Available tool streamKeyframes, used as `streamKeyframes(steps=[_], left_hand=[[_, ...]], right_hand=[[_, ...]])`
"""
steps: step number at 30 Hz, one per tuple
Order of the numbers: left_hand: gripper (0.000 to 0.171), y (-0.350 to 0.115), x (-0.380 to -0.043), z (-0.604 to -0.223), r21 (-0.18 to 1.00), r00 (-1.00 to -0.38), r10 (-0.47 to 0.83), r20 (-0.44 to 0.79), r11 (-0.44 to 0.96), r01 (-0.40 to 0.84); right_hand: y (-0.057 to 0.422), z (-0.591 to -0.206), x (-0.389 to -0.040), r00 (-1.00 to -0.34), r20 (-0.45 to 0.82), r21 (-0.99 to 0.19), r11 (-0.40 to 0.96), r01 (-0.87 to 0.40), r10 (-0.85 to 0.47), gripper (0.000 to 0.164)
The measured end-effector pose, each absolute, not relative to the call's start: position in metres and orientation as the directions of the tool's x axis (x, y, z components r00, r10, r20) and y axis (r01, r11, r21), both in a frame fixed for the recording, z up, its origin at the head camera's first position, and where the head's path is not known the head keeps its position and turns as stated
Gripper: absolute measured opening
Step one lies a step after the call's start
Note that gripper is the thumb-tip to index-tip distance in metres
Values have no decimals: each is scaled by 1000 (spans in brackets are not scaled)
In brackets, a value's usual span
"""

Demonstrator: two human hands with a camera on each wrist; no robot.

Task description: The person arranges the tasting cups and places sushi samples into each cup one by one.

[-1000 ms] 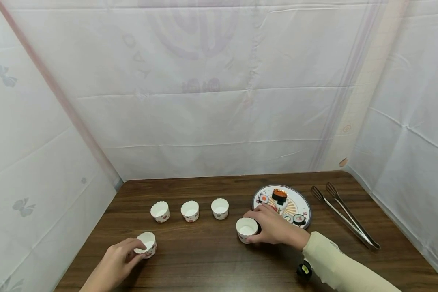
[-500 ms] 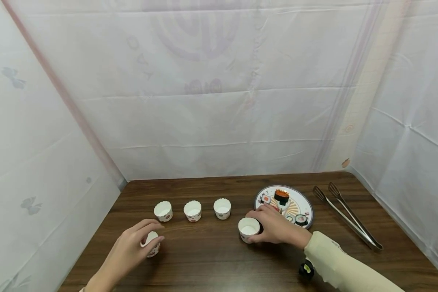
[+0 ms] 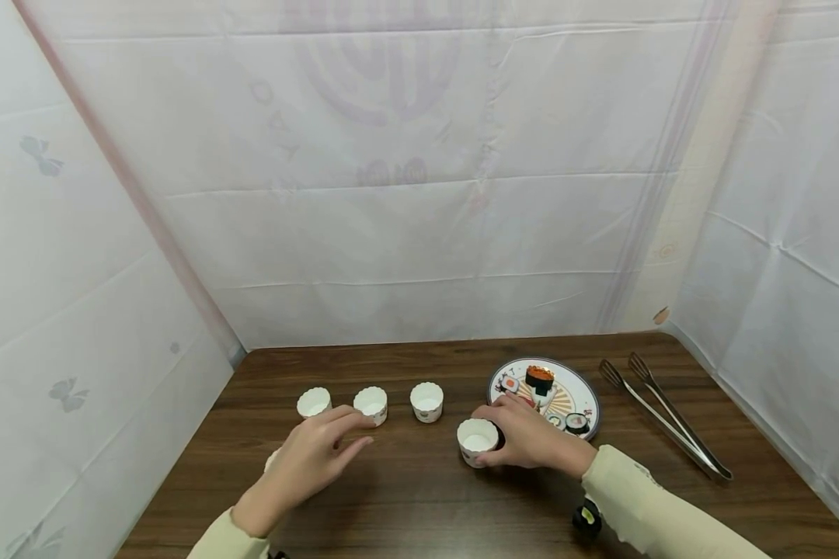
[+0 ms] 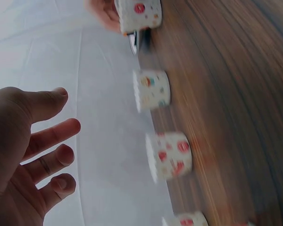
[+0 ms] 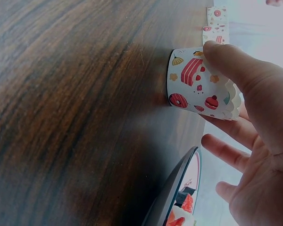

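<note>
My right hand [image 3: 527,439] pinches a white scalloped paper baking cup [image 3: 477,441] between thumb and fingers, beside the plate. In the right wrist view the thumb lies on the outer wall of that baking cup [image 5: 198,82], printed with cakes and doughnuts. My left hand [image 3: 315,458] hovers over the table's left half, fingers loosely bent and apart, holding nothing. Behind it shows only a sliver of another baking cup [image 3: 271,461]. Three more stand in a row at the back: a left cup [image 3: 313,401], a middle cup [image 3: 370,402] and a right cup [image 3: 426,401].
A round plate [image 3: 579,392] with several toy-like sushi pieces stands right of my right hand. Farther right lie metal tongs [image 3: 671,431], spread apart. A dark sushi roll [image 3: 587,519] lies beside the right sleeve. White cloth [image 3: 419,233] hangs behind the wooden table [image 3: 419,512].
My left hand has let go of the front-left baking cup and moved right and away from it. The right hand keeps its hold on its cup at the same place.
</note>
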State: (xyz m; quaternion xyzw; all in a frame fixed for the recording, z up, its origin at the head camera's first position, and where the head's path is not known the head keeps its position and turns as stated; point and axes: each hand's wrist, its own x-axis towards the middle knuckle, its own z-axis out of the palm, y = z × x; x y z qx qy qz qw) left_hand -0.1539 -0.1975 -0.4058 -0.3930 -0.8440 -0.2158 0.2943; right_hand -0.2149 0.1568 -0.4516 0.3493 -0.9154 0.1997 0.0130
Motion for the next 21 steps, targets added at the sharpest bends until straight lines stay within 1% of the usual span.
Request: streamKeyframes(steps=[4, 10, 21], left_hand=[[24, -178, -161, -406, 113, -500, 572, 650, 578, 808], [19, -149, -169, -409, 95, -525, 632, 570, 584, 806], [20, -103, -183, -422, 127, -544, 719, 434, 548, 827]], right_hand=[[157, -452, -215, -758, 163, -354, 679, -643, -632, 54], [157, -454, -216, -757, 170, -342, 682, -646, -631, 54], [157, -456, -217, -755, 176, -340, 681, -649, -632, 51]])
